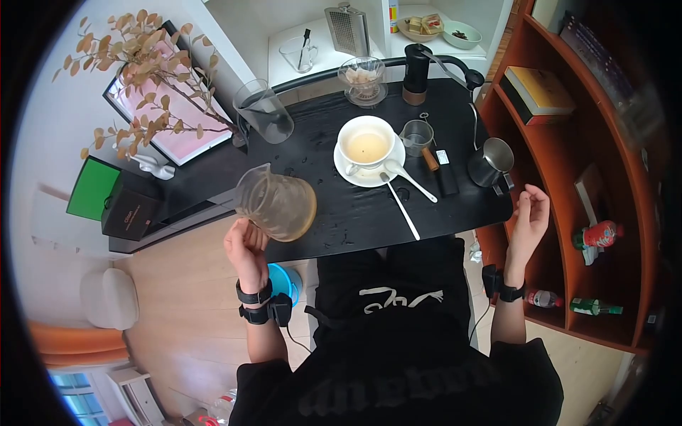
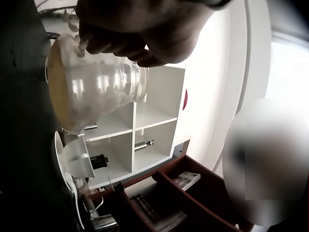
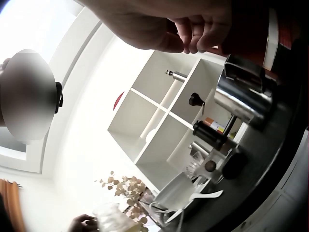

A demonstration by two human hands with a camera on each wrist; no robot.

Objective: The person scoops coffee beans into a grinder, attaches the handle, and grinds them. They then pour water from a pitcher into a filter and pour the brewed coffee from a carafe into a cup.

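Note:
My left hand (image 1: 246,248) grips the handle of a clear glass pitcher (image 1: 280,202) at the table's front left. A thin brownish layer shows at its base, and the left wrist view has the fingers curled at its handle side. My right hand (image 1: 530,216) hangs loosely curled off the table's right edge, holding nothing. Nearest to it is a steel milk jug (image 1: 490,162), its handle turned toward the hand. Mid-table, a white cup (image 1: 366,138) with pale yellowish liquid stands on a saucer (image 1: 348,172), with a white spoon (image 1: 412,181) resting at the saucer's edge.
A long thin stirrer (image 1: 403,213) lies before the saucer. Behind stand a tall glass (image 1: 264,112), a glass dripper (image 1: 364,89) with a filter and a black hand grinder (image 1: 416,74). A small glass (image 1: 417,136) sits right of the cup. A wooden shelf (image 1: 547,149) borders the right.

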